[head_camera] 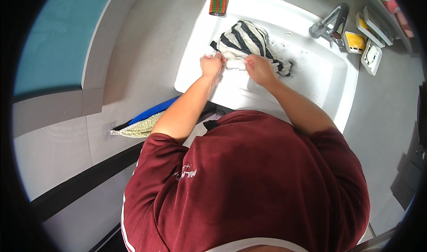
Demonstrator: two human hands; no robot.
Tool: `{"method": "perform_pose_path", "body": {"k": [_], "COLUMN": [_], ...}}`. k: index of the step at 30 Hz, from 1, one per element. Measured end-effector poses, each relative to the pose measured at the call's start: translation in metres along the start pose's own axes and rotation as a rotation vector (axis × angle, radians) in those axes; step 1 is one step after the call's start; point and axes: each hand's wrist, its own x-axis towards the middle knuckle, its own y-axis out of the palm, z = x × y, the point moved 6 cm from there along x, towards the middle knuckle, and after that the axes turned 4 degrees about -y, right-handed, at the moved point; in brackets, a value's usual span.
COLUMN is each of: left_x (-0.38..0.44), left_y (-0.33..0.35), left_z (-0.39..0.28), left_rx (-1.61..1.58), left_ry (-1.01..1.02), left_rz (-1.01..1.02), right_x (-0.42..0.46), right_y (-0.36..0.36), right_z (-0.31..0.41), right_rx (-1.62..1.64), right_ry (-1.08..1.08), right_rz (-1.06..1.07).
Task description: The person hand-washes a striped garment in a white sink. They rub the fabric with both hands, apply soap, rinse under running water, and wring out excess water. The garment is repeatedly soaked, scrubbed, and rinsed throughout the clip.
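Note:
A wet black-and-white striped garment (245, 40) lies bunched in a white sink (333, 85), partly on its sloped washboard side. My left hand (211, 65) grips the garment's near left edge, fingers curled over the fabric. To its right, my right hand (260, 68) pinches the same near edge in a loose fist. Between the two hands the pale fabric is stretched. A crumpled end of the garment trails down to the right of my right hand, into shallow sudsy water.
A chrome faucet (330, 21) stands at the sink's right back. Beside it are soap dishes, one holding yellow soap (354, 42). A scrub brush (219, 1) with red and green bristles lies on the back left rim. Towels (143, 123) hang on the left wall.

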Motion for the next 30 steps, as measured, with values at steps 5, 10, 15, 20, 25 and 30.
{"method": "perform_pose_path", "body": {"k": [5,10,15,20,25,30], "left_x": [-0.013,-0.033,-0.029,-0.032,-0.035,-0.036], "left_y": [0.045,0.06,0.012,-0.021,-0.03,-0.015], "left_z": [0.051,0.019,-0.002,-0.029,-0.062,-0.055], "left_rx": [-0.8,-0.721,-0.679,-0.708,-0.693,-0.683], "left_ry": [-0.633,-0.401,-0.184,-0.047,0.032,-0.055], "left_rz": [0.417,0.592,0.609,0.587,0.73,0.711], "right_x": [-0.016,-0.035,-0.054,-0.099,-0.124,-0.137], "right_y": [-0.005,-0.001,-0.108,-0.256,-0.343,-0.363], "right_z": [0.039,0.036,0.033,-0.024,-0.046,-0.104], "right_rx": [-0.037,-0.048,0.001,-0.121,-0.592,-0.462], "right_ry": [-0.278,-0.444,-0.079,0.208,0.777,0.9], "right_rz": [-0.048,0.132,-0.096,-0.717,-0.65,-0.726]}}
